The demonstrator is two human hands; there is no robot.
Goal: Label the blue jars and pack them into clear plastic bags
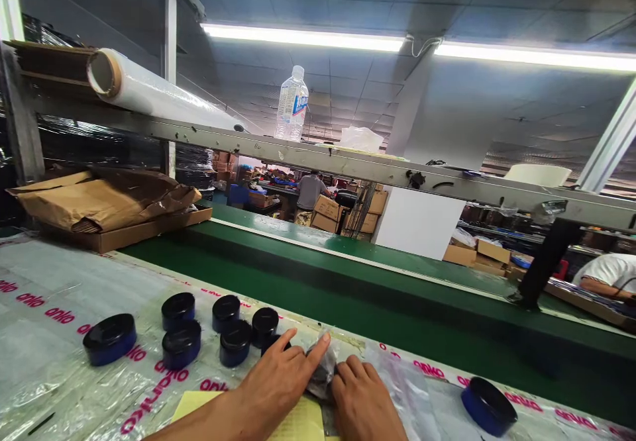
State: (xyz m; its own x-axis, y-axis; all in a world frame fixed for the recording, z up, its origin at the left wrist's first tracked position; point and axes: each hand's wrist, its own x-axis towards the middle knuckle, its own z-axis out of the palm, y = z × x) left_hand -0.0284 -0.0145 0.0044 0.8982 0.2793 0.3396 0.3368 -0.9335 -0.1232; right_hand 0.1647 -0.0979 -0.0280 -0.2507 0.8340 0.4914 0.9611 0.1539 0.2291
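Clear plastic bag [322,368] wrapping something dark sits on the printed film between the left hand [278,381], fingers spread with the index pressing its top, and the right hand [360,406], fingers bunched against it, near black-lidded blue round tins [235,343]

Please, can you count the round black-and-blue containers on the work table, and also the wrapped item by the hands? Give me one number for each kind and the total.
Loose black-and-blue round containers: 8
Dark item in a clear plastic bag, between the left hand and the right hand: 1
Total: 9
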